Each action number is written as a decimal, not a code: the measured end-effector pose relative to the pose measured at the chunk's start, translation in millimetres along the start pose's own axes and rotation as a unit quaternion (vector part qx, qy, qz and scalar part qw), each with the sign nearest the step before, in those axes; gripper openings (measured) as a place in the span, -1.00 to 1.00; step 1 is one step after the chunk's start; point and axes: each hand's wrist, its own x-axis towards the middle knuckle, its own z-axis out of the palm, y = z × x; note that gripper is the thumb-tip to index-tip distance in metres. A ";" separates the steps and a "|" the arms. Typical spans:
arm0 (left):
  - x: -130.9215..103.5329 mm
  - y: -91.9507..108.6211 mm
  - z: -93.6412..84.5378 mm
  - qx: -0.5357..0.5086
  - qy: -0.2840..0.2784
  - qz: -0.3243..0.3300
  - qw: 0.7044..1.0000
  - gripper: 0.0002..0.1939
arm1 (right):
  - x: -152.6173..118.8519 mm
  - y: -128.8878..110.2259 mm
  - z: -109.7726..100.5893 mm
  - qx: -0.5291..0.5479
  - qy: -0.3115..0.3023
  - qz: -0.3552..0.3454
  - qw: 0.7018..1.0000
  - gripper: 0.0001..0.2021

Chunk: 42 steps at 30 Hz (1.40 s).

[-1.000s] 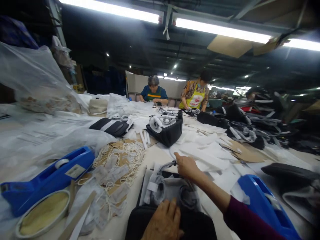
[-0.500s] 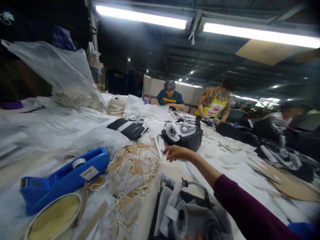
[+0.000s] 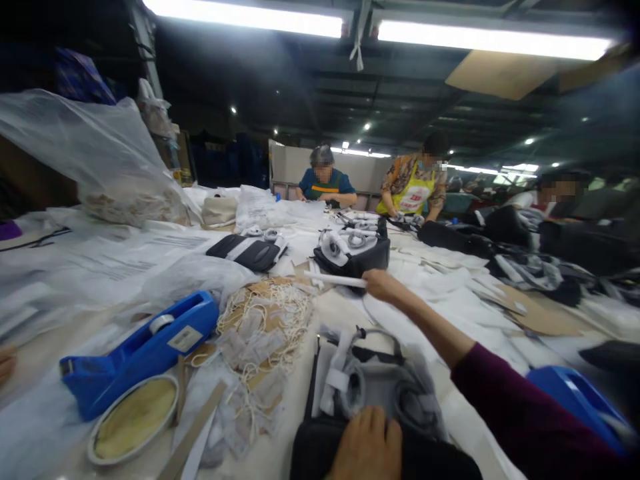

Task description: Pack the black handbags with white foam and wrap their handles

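My right hand [image 3: 385, 287], at the end of a purple sleeve, pinches one end of a thin white strip [image 3: 335, 279]. The strip points left in front of a black bag [image 3: 370, 259] with wrapped straps on top. Low in the head view, my left hand [image 3: 367, 447] has its fingers bent over the edge of a nearer black bag [image 3: 315, 447]. Its fingertips are partly hidden. Wrapped, coiled grey straps [image 3: 353, 390] lie on that bag's grey upper part.
At left stand a blue tape dispenser [image 3: 145, 357] and a round yellowish tin [image 3: 135, 417]. Tags with white strings [image 3: 270, 307] lie in a heap beside them. Another blue dispenser [image 3: 575, 400] is at right. Co-workers are across the table; someone's fingers [image 3: 6, 363] show at the left edge.
My right hand has taken hold of a white strip and moved slightly right and up with it. More of my left hand shows on the nearer bag. The view has shifted.
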 end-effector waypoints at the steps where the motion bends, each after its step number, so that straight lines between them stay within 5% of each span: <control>1: 1.5 4.2 -11.8 -0.032 -0.046 -0.012 0.998 -0.64 | -21.8 28.0 -10.4 0.009 0.014 0.000 1.000 -0.72; 4: 10.6 13.4 -49.4 -0.063 -0.143 -0.024 0.987 -0.66 | -103.7 115.7 -22.5 0.103 0.108 -0.021 0.989 -0.75; 7: 26.1 15.1 -68.3 -0.074 -0.219 -0.031 0.972 -0.67 | -197.3 191.5 -14.6 0.190 0.154 0.003 0.970 -0.71; 11: 37.2 14.7 -65.0 -0.107 -0.251 -0.044 0.961 -0.58 | -298.4 268.5 4.5 0.152 0.166 0.112 0.968 -0.66; 15: 37.4 15.6 -59.9 -0.119 -0.220 -0.050 0.967 -0.47 | -342.0 308.8 20.6 0.089 0.142 0.102 0.981 -0.68; 23: 37.9 25.0 -70.7 -0.099 -0.242 -0.054 0.964 -0.50 | -320.2 272.8 35.2 0.005 0.107 0.029 0.994 -0.72; 30: 35.7 32.5 -74.9 -0.074 -0.216 -0.035 0.973 -0.61 | -285.5 232.9 60.3 0.162 0.032 -0.027 0.986 -0.74; 38: 31.1 33.5 -79.3 -0.057 -0.223 -0.024 0.973 -0.62 | -244.9 165.5 104.3 0.367 0.003 -0.200 0.908 -0.87; 42: 27.0 30.3 -80.8 -0.038 -0.236 -0.035 0.970 -0.57 | -252.0 163.9 104.9 0.541 -0.051 -0.141 0.828 -0.83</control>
